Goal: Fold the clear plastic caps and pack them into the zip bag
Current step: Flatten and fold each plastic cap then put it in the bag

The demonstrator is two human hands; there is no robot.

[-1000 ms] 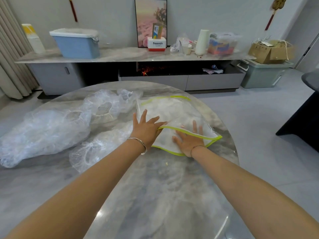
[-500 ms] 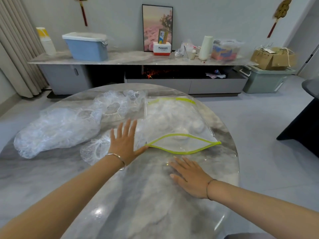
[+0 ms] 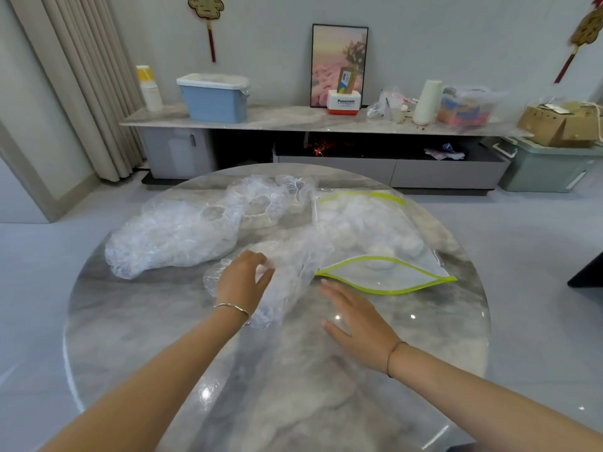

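A clear zip bag (image 3: pixel 375 236) with a yellow-green zip edge lies on the right of the round marble table (image 3: pixel 293 386), its mouth gaping toward me and folded caps inside. A loose pile of clear plastic caps (image 3: pixel 182 236) spreads over the table's left. My left hand (image 3: pixel 243 282) grips one crumpled clear cap (image 3: pixel 287 275) and lifts it just left of the bag's mouth. My right hand (image 3: pixel 355 316) hovers flat over the table below the bag's mouth, fingers straight, holding nothing.
Beyond the table runs a long low cabinet (image 3: pixel 310 125) with a blue bin (image 3: pixel 215 97), a picture frame and clutter. A curtain (image 3: pixel 75 86) hangs at the left and a green storage box (image 3: pixel 551 164) stands on the floor at the right.
My left hand has closed round a cap and pulled it up and toward me. My right hand has come off the bag to the table in front of it.
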